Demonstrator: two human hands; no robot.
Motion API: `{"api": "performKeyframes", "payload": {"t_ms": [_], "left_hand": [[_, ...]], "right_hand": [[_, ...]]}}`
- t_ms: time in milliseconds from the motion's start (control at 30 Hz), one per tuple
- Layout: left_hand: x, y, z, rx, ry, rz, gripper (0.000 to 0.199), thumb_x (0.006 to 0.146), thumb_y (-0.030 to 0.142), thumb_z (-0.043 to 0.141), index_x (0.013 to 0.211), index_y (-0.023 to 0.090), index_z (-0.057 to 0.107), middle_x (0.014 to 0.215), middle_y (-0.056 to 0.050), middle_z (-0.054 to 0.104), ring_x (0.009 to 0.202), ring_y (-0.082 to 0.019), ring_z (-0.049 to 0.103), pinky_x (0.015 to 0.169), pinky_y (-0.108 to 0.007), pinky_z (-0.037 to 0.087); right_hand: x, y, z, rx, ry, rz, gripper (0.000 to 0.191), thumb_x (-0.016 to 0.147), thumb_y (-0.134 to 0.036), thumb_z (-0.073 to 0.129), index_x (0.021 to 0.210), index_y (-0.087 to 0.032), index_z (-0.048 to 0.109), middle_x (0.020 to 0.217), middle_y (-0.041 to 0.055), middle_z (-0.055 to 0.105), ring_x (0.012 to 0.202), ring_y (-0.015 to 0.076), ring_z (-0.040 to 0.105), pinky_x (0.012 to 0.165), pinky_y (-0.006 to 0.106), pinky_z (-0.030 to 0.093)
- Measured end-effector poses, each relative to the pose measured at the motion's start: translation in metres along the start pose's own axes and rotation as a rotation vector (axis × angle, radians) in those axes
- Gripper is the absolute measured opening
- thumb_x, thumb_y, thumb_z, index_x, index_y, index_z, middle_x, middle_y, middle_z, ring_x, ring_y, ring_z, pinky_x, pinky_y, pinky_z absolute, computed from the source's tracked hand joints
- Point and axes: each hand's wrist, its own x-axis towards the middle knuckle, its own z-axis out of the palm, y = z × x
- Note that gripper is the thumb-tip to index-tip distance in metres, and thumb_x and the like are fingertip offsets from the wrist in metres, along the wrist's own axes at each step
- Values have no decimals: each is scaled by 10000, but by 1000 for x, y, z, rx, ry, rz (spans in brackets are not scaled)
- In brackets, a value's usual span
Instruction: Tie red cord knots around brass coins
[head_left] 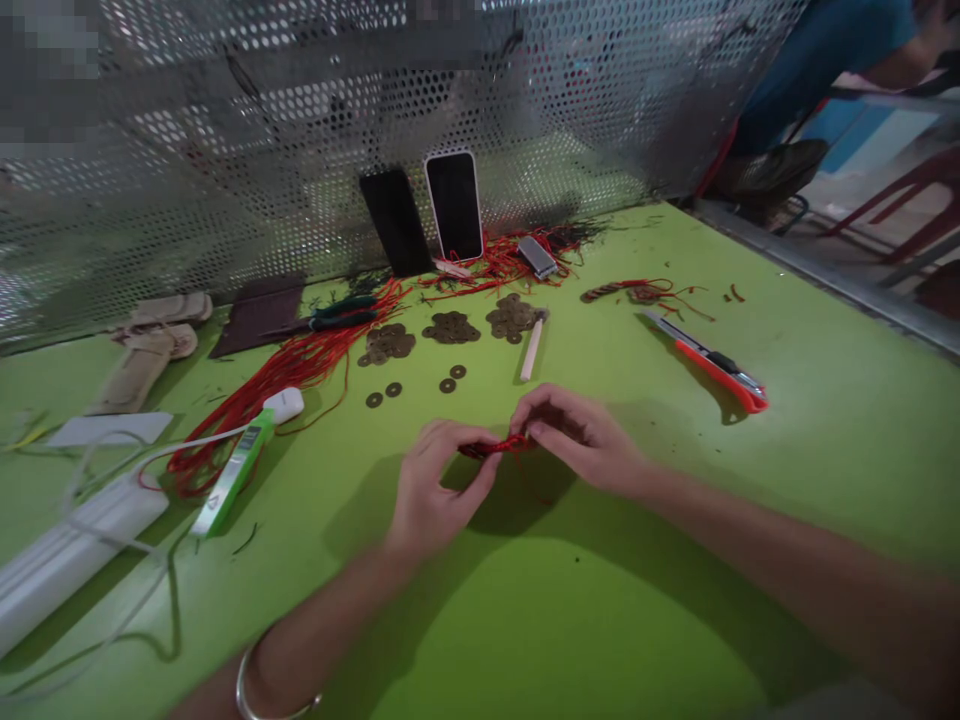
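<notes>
Between my two hands, just above the green table point(525, 620), is a red braided cord point(512, 444). Thumb and fingers of my left hand point(439, 480) pinch its darker left part. At its right end, my right hand point(581, 440) closes thumb and forefinger on the cord; the exact grip is partly hidden. Thin red strands hang below. Beyond my hands lie piles of holed coins point(451, 327), with a few loose coins point(448, 385) nearer me. A small tool with a pale handle point(531, 350) lies beside the right pile.
Left are a bundle of red cords point(277, 390), pliers point(341, 315), a green-and-white box point(236, 475) and a white power strip point(82, 545). A utility knife point(709, 360) lies right. Two phones point(455, 205) lean on the perforated metal panel point(300, 130). Another person point(817, 70) sits far right.
</notes>
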Motion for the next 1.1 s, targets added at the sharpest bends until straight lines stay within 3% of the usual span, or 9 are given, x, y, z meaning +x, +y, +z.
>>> {"api": "performKeyframes", "payload": {"t_ms": [167,333,467,567,800,933,1100], "left_hand": [[-1,1,0,-33,-16,-64,190,745,97,615,914,180,586,787,0,650,700,-111,603,599,-237,538],[-1,2,0,-104,-108,-242,108,800,207,565,885,167,620,772,-28,656,685,-136,601,590,-262,516],[0,2,-2,-182,-237,-410,234,859,319,489,813,170,663,701,-32,646,632,-142,576,542,-252,453],[1,1,-3,-319,-211,-482,183,814,331,567,809,182,673,728,-27,652,647,-135,572,545,-231,439],[0,-1,-2,-587,-97,-456,109,763,235,651,857,243,706,798,-21,697,744,-130,617,654,-231,494],[-4,-4,-2,-436,-38,-447,152,775,228,640,917,245,691,857,-23,694,793,-137,614,694,-252,502],[-5,2,-1,-118,-104,-305,154,806,221,593,940,200,666,810,-32,673,735,-143,594,636,-265,487]], "right_hand": [[0,-1,0,11,12,-27,140,825,-152,540,964,-172,530,913,32,582,816,107,590,780,294,535],[-1,-4,3,4,18,-71,152,810,-137,556,956,-164,527,895,33,587,830,113,603,809,306,543],[0,-3,4,-54,11,-145,161,799,-117,547,954,-159,545,901,43,593,835,122,601,806,328,549],[0,0,3,-134,-5,-186,201,776,-100,550,967,-162,561,933,54,599,858,128,599,820,328,541],[0,4,8,-475,-203,-96,108,808,-159,541,873,-159,626,821,46,663,699,126,611,665,256,513],[-4,0,15,-615,-355,-118,284,904,-285,429,762,-150,634,658,30,626,541,109,546,538,231,447],[-10,-8,21,-545,-368,-161,353,936,-305,355,754,-139,607,608,14,600,493,91,521,500,211,430]]}}
